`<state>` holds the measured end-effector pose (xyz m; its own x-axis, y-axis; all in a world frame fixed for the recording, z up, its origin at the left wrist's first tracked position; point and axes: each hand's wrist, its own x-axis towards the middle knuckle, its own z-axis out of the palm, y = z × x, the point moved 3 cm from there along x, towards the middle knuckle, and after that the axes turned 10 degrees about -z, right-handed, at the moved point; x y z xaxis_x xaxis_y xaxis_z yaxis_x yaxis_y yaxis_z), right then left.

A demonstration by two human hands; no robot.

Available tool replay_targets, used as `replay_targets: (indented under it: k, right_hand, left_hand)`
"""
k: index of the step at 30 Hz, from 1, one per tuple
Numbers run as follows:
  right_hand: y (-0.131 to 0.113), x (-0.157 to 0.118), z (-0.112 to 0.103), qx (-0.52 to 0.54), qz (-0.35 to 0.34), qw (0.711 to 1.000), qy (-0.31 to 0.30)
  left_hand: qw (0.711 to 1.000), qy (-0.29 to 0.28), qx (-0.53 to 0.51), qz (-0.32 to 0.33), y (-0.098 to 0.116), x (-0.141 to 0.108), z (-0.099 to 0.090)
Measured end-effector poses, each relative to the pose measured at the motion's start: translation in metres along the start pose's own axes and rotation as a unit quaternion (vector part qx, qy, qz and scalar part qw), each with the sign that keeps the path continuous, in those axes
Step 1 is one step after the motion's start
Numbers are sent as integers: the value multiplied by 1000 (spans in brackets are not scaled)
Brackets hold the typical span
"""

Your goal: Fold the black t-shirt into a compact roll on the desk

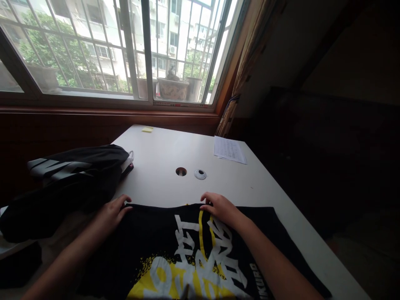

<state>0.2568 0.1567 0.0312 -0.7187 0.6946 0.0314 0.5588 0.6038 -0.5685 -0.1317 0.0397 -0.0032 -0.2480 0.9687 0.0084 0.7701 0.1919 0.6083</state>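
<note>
A black garment (150, 237) with white lettering and yellow print lies spread over the near part of the white table. At its far edge on the left, my left hand (117, 209) pinches the cloth between thumb and fingers. My right hand (218, 207) grips the same far edge further right, beside the yellow stripes, with its fingers curled. Both forearms reach over the garment from the near side.
Dark clothes (78, 179) are heaped at the table's left. On the white table (162, 154) are a round hole, a grey ring-shaped cover (200, 174), papers (229, 150) and a yellow note (147, 129). A barred window and curtain (242, 66) stand behind.
</note>
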Motion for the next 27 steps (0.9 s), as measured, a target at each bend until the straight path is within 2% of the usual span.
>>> replay_targets:
  k: [4, 7, 10, 14, 18, 22, 25, 27]
  right_hand:
    - [25, -23, -14, -3, 32, 999, 17]
    - [40, -42, -26, -15, 44, 998, 35]
    - [55, -62, -37, -23, 62, 997, 38]
    - [86, -89, -50, -51, 89, 994, 45]
    - [125, -118, -64, -104, 115, 984, 86]
    - [157, -149, -78, -166, 141, 964, 150]
    - [173, -170, -82, -164, 154, 955, 194]
    - [183, -182, -82, -136, 172, 949, 225]
  left_hand:
    - [999, -5, 33, 26, -2, -2, 0]
    - [993, 17, 102, 56, 6, -8, -5]
    - [981, 22, 170, 94, 29, -16, -9]
    - [960, -45, 215, 175, 75, -25, -2]
    - [937, -85, 223, 257, 126, -28, 16]
    - [924, -104, 207, 303, 174, -24, 45]
    - [919, -100, 196, 328, 197, -20, 76]
    - [912, -92, 191, 350, 204, -19, 98]
